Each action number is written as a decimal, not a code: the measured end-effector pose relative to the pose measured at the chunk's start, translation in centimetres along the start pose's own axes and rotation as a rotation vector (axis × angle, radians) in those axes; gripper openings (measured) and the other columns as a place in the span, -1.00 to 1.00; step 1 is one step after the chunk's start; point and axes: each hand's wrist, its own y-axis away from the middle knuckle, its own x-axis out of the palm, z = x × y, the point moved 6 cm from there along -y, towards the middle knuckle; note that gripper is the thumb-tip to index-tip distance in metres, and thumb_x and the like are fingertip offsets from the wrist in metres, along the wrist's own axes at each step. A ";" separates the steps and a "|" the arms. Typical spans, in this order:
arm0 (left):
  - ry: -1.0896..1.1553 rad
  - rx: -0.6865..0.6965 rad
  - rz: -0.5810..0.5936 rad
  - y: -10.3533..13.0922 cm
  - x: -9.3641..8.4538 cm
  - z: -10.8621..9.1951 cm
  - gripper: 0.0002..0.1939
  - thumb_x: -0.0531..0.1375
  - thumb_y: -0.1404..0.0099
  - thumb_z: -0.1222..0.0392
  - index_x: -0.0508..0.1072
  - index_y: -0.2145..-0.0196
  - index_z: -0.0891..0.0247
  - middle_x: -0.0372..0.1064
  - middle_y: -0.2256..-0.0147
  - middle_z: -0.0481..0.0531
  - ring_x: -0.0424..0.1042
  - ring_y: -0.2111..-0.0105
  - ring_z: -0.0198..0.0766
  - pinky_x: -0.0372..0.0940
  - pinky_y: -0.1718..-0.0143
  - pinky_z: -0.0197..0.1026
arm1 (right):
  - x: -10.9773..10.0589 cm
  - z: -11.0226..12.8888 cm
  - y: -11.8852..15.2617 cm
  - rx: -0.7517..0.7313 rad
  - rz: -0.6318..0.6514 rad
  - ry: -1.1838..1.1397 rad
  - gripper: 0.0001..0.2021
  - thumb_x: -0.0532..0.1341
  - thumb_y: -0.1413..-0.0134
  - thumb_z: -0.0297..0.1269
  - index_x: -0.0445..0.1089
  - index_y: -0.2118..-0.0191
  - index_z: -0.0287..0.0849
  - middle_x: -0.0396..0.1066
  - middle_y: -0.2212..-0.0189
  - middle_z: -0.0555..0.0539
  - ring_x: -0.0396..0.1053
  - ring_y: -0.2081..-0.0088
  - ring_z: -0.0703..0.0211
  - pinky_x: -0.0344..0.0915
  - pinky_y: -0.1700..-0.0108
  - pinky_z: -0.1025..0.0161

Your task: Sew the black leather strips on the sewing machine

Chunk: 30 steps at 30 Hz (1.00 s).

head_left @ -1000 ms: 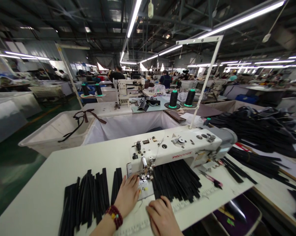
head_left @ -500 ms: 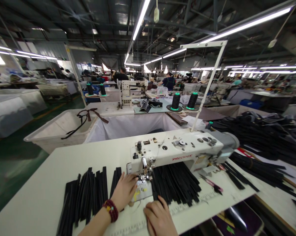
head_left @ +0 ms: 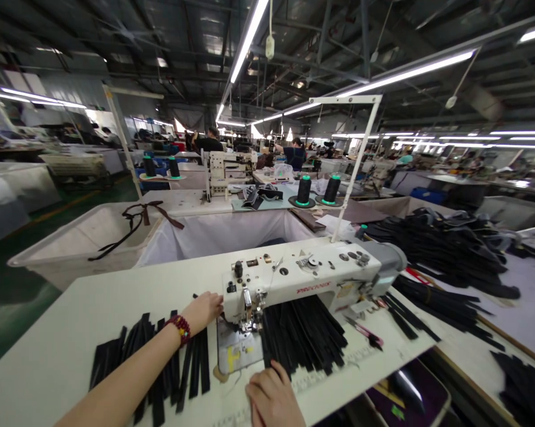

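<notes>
My left hand, with a red bead bracelet at the wrist, is closed on a dark strip at the left end of the white sewing machine. The strip runs from my fingers toward the presser foot. My right hand rests at the table's front edge, right of the metal needle plate, fingers bent together; what they hold, if anything, is hidden. Black strips lie fanned under the machine arm. More black strips lie on the left, partly beneath my left forearm.
Pink-handled snips lie right of the fanned strips. Behind the table stand a white bin and a cloth-lined one. Black pieces are heaped on the right. People work at machines farther back.
My left hand has moved back and left, from beside the needle plate to the machine's left end, drawing a strip along. The view has shifted slightly; my right hand stays near the front edge.
</notes>
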 end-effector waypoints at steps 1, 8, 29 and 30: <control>-0.006 -0.023 0.021 1.0 -0.7 0.3 -0.76 0.08 -0.33 0.42 0.39 0.47 0.24 0.43 0.38 0.07 0.44 0.31 -0.13 0.30 0.18 -0.11 | -0.4 0.1 -0.2 0.002 0.005 -0.018 -0.86 0.18 -0.10 -0.39 0.30 0.19 -0.09 0.40 0.30 -0.01 0.34 0.24 0.14 0.11 -0.19 0.06; 0.262 -0.398 0.004 9.8 -3.2 -2.8 -0.89 0.05 -0.37 0.23 0.36 0.25 0.23 0.40 0.31 0.01 0.43 0.31 -0.18 0.30 0.23 -0.16 | -3.5 1.7 -1.2 -0.079 -0.018 -0.060 -0.62 0.06 -0.14 -0.50 0.33 -0.07 -0.18 0.46 0.12 -0.15 0.40 0.08 0.09 0.20 -0.18 0.03; 0.055 -0.119 -0.130 8.0 5.3 -10.9 -0.52 0.14 -0.36 0.23 0.31 -0.22 0.19 0.32 -0.22 0.13 0.28 -0.21 -0.04 0.19 -0.24 0.19 | -2.6 1.1 -0.8 -0.165 -0.148 -0.113 -0.67 -0.06 -0.45 -0.37 0.46 0.12 -0.16 0.53 0.25 -0.04 0.46 0.19 0.28 0.04 -0.32 0.15; 0.053 -0.118 -0.116 8.0 5.4 -10.9 -0.53 0.14 -0.36 0.23 0.31 -0.21 0.19 0.32 -0.22 0.13 0.27 -0.22 -0.04 0.18 -0.25 0.19 | -2.4 1.2 -0.7 -0.192 -0.126 -0.102 -0.68 -0.06 -0.44 -0.40 0.46 0.11 -0.17 0.53 0.24 -0.04 0.46 0.17 0.28 0.02 -0.33 0.14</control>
